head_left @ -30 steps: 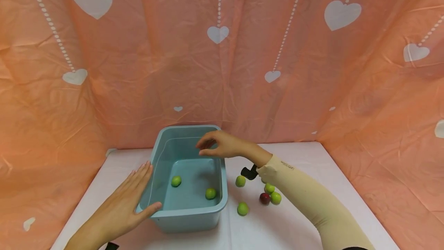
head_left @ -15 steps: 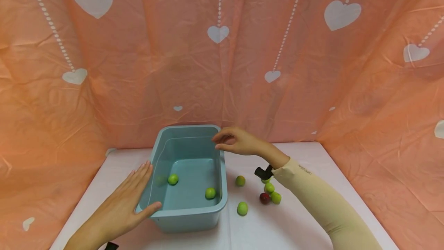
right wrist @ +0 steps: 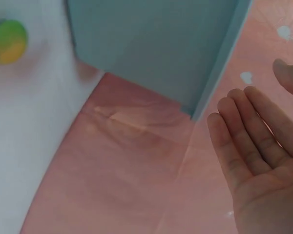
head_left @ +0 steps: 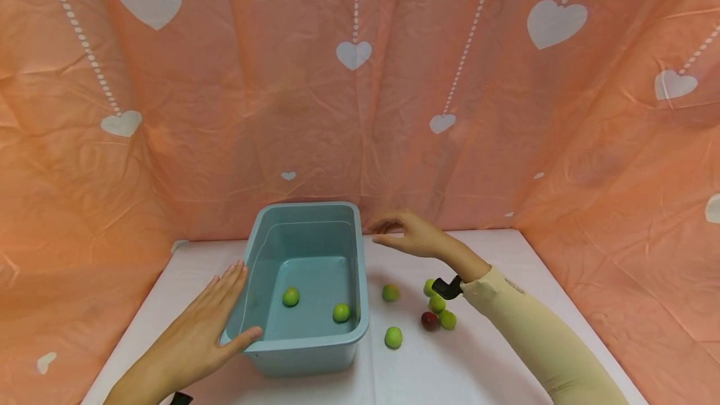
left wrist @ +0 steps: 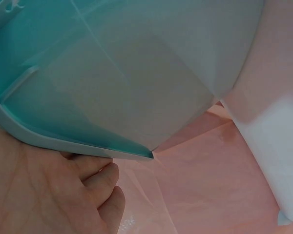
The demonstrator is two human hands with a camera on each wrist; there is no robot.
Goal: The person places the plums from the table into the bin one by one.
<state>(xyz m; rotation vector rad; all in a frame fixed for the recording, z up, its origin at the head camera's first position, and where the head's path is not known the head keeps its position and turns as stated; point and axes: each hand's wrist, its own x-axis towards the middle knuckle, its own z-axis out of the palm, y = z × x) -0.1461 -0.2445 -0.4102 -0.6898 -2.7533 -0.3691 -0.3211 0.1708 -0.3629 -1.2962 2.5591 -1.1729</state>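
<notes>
My left hand [head_left: 194, 333] rests against the left rim of the blue-grey plastic tub [head_left: 306, 344], fingers straight along it and the thumb over its near-left corner. In the left wrist view, the fingers [left wrist: 101, 184] lie against the rim's outside. Two small round green fruits, a left one [head_left: 290, 297] and a right one [head_left: 341, 312], lie on the tub's floor. To the right of the tub, above the table, my right hand [head_left: 413, 235] hovers with nothing in it. Its fingers [right wrist: 246, 129] are loosely bent in the right wrist view, the palm bare.
Right of the tub, a green fruit with a yellow-orange patch [head_left: 390, 292] and a plain green fruit [head_left: 394, 337] lie apart on the white tablecloth [head_left: 478, 361]. A dark red fruit [head_left: 430, 321] sits by several green ones [head_left: 447, 319]. Pink heart-patterned curtains [head_left: 281, 111] surround the table.
My right hand has moved right, from over the tub to outside its right rim. The left fruit in the tub has rolled slightly, left then back right. My left hand stays put.
</notes>
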